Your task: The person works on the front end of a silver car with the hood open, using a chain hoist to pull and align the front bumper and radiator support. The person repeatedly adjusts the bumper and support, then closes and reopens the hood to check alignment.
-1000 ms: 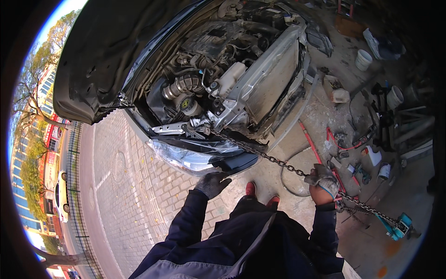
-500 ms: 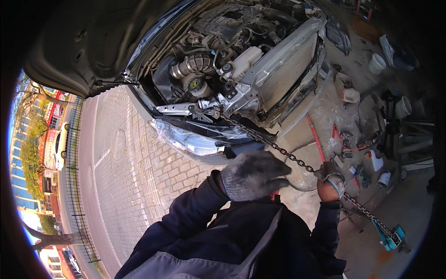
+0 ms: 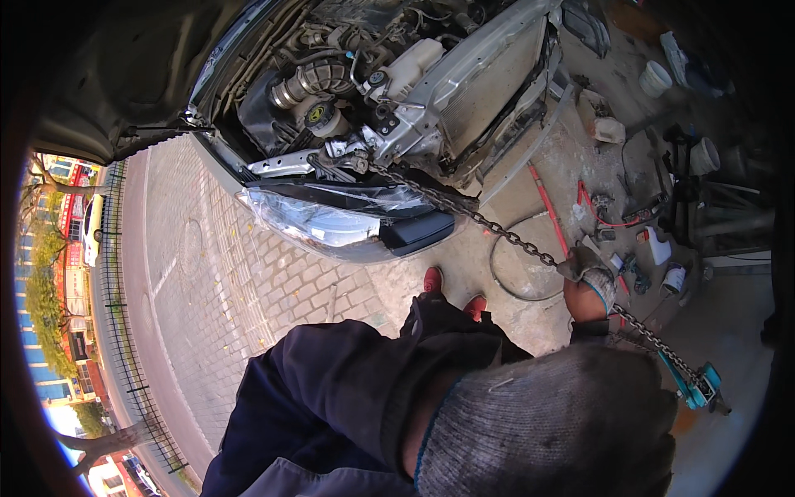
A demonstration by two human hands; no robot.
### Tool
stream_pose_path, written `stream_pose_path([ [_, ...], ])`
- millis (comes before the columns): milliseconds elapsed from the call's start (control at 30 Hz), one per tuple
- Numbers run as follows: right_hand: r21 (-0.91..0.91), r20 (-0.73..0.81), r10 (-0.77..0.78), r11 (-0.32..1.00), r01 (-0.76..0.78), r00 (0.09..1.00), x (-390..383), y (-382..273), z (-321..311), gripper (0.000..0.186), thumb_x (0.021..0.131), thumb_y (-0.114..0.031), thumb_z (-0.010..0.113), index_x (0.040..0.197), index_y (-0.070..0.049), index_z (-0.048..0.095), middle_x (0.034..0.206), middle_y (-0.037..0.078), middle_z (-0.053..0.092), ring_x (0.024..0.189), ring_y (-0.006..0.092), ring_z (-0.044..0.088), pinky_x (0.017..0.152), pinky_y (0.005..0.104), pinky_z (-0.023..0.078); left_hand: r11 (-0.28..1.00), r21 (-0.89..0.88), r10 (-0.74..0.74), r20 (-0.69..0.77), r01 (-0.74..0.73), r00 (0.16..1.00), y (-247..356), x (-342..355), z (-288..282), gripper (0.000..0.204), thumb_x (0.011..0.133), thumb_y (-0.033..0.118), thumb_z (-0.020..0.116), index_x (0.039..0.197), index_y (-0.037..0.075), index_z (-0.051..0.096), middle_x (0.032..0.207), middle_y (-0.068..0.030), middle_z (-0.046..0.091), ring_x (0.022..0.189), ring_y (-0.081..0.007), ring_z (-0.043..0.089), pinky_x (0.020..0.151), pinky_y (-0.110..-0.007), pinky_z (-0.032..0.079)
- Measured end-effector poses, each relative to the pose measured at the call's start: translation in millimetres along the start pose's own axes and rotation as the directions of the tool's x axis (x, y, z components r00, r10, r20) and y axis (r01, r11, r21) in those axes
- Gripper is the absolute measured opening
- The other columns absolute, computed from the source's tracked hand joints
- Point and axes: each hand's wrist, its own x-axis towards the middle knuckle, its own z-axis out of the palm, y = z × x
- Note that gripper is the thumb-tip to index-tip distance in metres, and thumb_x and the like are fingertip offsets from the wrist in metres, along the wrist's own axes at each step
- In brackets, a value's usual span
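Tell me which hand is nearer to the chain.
Right. The right hand is closed around the chain; the left hand is close to the camera, below the chain in the picture, with no contact visible.

Two gloved hands showed, left hand (image 3: 551, 422) and right hand (image 3: 598, 284); one link chain (image 3: 523, 244) lay at the right fingers (image 3: 573, 266); left of those fingers, two red shoes (image 3: 432, 280), one headlight (image 3: 319, 214) and, farther ahead, one ribbed intake hose (image 3: 319, 80); to their right, one white jug (image 3: 659, 247), one turquoise chain hoist (image 3: 701, 386) and, well ahead, at least two pale buckets (image 3: 655, 79)
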Motion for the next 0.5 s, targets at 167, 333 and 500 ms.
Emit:
stream_pose_path([
  [167, 0.032, -0.021, 0.008, 0.999, -0.007, 1.000, -0.7, -5.1, -3.7, 0.019, 0.100, -0.023, 0.065, 0.101, -0.007, 0.074, 0.095, 0.020, 0.073, 0.091, 0.0441, 0.070, 0.082, 0.0504, 0.056, 1.000, -0.019, -0.008, 0.015, 0.009, 1.000, 4.7, -1.8, 1.9, 0.042, 0.096, 0.027, 0.075, 0.128, 0.002, 0.070, 0.125, -0.0148, 0.072, 0.114, -0.0286, 0.071, 0.097, -0.045, 0.058],
  [333, 0.050, -0.006, 0.023, 0.999, -0.023, 1.000, -0.9, -8.1, -5.4, 0.017, 0.100, -0.022, 0.065, 0.100, -0.007, 0.074, 0.093, 0.020, 0.073, 0.091, 0.0443, 0.070, 0.081, 0.0506, 0.056, 0.999, -0.015, -0.032, 0.026, 0.033, 0.999, 6.8, -6.3, -4.4, 0.042, 0.095, 0.026, 0.076, 0.128, 0.002, 0.070, 0.125, -0.0145, 0.072, 0.113, -0.0287, 0.071, 0.096, -0.045, 0.058],
  [500, 0.077, -0.026, 0.049, 0.996, -0.047, 0.998, -3.3, -9.8, -5.0, 0.016, 0.100, -0.020, 0.065, 0.101, -0.007, 0.074, 0.094, 0.020, 0.073, 0.090, 0.0439, 0.070, 0.081, 0.0505, 0.056, 0.998, -0.006, -0.069, 0.035, 0.070, 0.997, 3.1, -12.4, -6.7, 0.042, 0.094, 0.025, 0.077, 0.128, 0.002, 0.070, 0.125, -0.0141, 0.073, 0.113, -0.0288, 0.072, 0.095, -0.046, 0.059],
])
